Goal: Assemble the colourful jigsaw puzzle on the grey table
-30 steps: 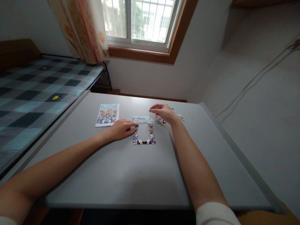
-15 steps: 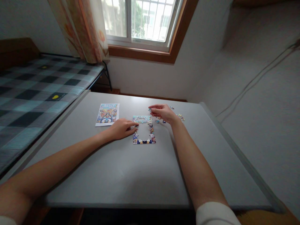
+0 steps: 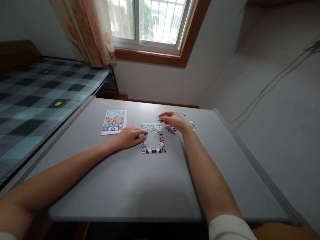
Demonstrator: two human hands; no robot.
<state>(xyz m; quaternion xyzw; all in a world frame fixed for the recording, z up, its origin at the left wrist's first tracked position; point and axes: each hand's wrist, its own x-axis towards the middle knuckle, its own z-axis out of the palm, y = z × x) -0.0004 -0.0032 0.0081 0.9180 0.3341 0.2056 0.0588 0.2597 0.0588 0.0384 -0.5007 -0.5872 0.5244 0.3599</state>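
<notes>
A rectangular jigsaw frame (image 3: pixel 153 150) with an empty middle lies on the grey table (image 3: pixel 140 186). My left hand (image 3: pixel 128 137) rests flat on the table, fingers stretched out and touching the frame's left edge. My right hand (image 3: pixel 173 120) hovers at the frame's upper right corner, its fingers pinched on a small puzzle piece. Loose puzzle pieces (image 3: pixel 192 124) lie scattered behind and to the right of that hand. A colourful reference picture (image 3: pixel 114 122) lies left of the frame.
A bed with a checked blue cover (image 3: pixel 37 100) runs along the table's left side. Behind the table are a window (image 3: pixel 150 23) with a wooden sill and a patterned curtain (image 3: pixel 87 33). The white wall (image 3: pixel 275 100) stands close on the right.
My right hand has shifted slightly left toward the frame's top right corner with the piece pinched. My left hand has stayed in place.
</notes>
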